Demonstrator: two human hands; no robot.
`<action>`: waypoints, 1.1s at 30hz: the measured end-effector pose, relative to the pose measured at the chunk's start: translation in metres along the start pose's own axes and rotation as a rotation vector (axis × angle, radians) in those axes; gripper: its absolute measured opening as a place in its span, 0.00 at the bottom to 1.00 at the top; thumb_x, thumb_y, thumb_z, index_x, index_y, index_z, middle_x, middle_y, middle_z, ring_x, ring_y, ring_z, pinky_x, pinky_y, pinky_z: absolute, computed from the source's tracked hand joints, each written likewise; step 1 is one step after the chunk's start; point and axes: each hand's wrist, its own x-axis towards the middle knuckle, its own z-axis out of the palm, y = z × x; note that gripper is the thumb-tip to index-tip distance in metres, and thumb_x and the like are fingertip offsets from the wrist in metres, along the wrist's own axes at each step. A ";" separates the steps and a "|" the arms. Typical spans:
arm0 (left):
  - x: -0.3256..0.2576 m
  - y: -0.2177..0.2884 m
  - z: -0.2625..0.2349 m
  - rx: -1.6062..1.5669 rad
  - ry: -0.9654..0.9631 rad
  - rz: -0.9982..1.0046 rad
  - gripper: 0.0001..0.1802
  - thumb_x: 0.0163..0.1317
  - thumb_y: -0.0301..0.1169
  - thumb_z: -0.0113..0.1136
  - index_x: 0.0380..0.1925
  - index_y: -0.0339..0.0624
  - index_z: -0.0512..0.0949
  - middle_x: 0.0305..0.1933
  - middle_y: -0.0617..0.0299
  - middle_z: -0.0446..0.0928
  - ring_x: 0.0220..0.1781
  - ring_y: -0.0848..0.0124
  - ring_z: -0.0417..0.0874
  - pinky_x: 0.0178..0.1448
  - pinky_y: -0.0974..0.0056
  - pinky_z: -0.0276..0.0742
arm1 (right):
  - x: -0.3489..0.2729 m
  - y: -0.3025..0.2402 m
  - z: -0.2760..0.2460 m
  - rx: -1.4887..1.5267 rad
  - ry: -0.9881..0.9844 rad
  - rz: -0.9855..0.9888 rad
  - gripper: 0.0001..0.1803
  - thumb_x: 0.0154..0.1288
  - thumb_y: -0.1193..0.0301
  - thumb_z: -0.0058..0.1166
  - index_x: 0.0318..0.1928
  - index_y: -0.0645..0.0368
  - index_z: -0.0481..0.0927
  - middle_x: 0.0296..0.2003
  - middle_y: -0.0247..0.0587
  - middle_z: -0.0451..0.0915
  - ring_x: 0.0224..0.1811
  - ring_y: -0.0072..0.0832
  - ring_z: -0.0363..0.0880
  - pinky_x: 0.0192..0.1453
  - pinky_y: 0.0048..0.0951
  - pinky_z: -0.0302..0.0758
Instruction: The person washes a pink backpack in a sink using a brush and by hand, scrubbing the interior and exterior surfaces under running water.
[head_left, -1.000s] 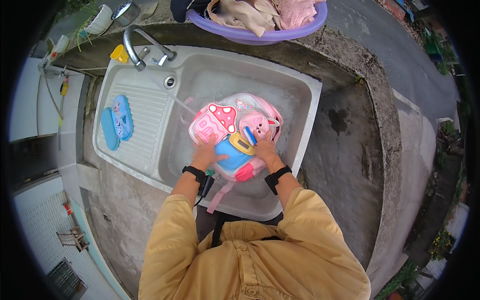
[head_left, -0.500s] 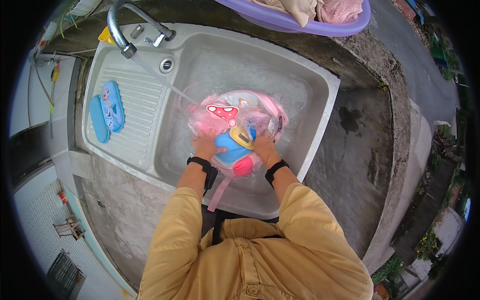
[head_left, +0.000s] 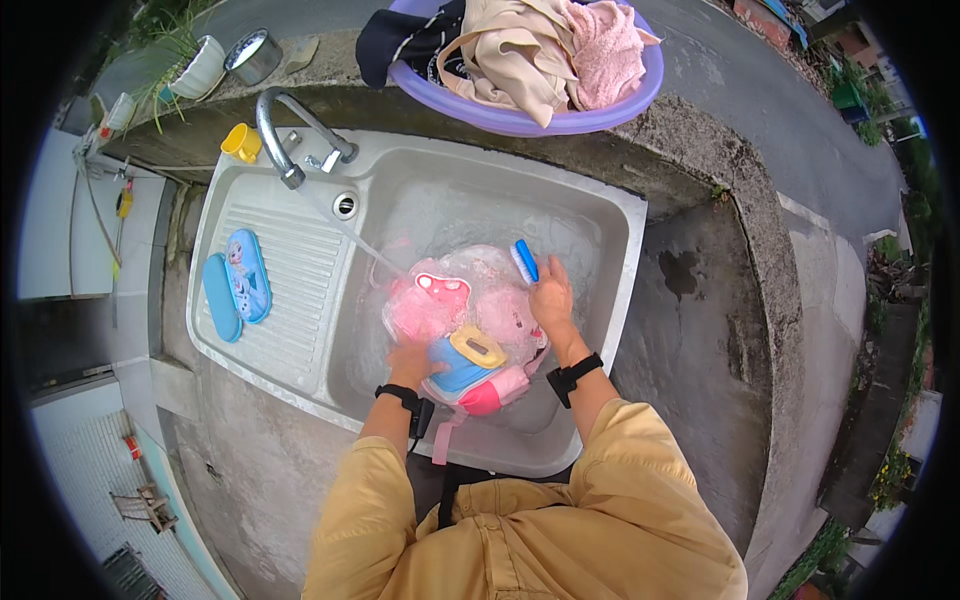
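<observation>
Over the grey sink (head_left: 619, 268), the left hand (head_left: 409, 361) (grip unclear) touches a pink backpack (head_left: 478, 345); the right hand (head_left: 552, 299) grasps a blue brush (head_left: 524, 261).

Sink (head_left: 300, 300): 1. Upper edge: 1 tap (head_left: 267, 130), 1 cup (head_left: 239, 144). Near left edge: 2 blue ovals (head_left: 247, 278). Within bowl (head_left: 440, 190) edges: 1 bag (head_left: 460, 368), 1 brush (head_left: 524, 261), 2 hands (head_left: 551, 295).

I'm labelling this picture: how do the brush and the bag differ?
The brush is small; the bag is much larger. The brush is blue and white, while the bag is mostly pink, with blue and yellow parts. The right hand holds the brush, whereas the bag lies in the sink. Both have blue on them.
</observation>
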 end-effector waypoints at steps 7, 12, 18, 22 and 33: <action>-0.041 0.029 -0.036 0.109 -0.009 -0.027 0.35 0.49 0.52 0.58 0.52 0.43 0.65 0.55 0.49 0.69 0.57 0.49 0.69 0.52 0.50 0.69 | 0.008 -0.006 0.012 0.094 -0.566 0.313 0.19 0.54 0.63 0.45 0.47 0.54 0.74 0.46 0.52 0.74 0.50 0.49 0.70 0.53 0.43 0.67; -0.028 0.073 -0.038 -0.869 0.015 0.134 0.36 0.54 0.50 0.55 0.57 0.40 0.61 0.54 0.48 0.68 0.51 0.54 0.73 0.44 0.54 0.74 | -0.016 -0.028 -0.008 0.156 -0.532 0.140 0.18 0.53 0.66 0.42 0.44 0.55 0.75 0.43 0.53 0.74 0.48 0.51 0.70 0.51 0.47 0.67; -0.010 0.114 -0.032 -1.409 -0.078 0.013 0.46 0.52 0.55 0.57 0.64 0.46 0.49 0.57 0.48 0.63 0.53 0.55 0.70 0.44 0.53 0.73 | -0.050 -0.038 -0.032 0.359 -0.717 0.371 0.22 0.48 0.64 0.45 0.43 0.64 0.75 0.45 0.58 0.73 0.49 0.50 0.71 0.53 0.42 0.67; 0.019 0.106 0.001 -1.525 -0.052 -0.187 0.41 0.54 0.51 0.56 0.62 0.43 0.55 0.55 0.50 0.66 0.51 0.59 0.71 0.44 0.57 0.74 | -0.070 -0.018 -0.013 0.486 -0.652 0.374 0.21 0.47 0.63 0.46 0.40 0.65 0.76 0.36 0.62 0.76 0.42 0.51 0.75 0.46 0.40 0.70; -0.013 0.105 0.000 -1.008 0.570 0.010 0.19 0.59 0.38 0.44 0.34 0.28 0.72 0.35 0.36 0.74 0.39 0.45 0.75 0.43 0.51 0.67 | -0.103 0.021 0.008 0.502 -0.344 0.660 0.23 0.51 0.56 0.54 0.39 0.64 0.73 0.36 0.61 0.76 0.42 0.52 0.75 0.47 0.43 0.71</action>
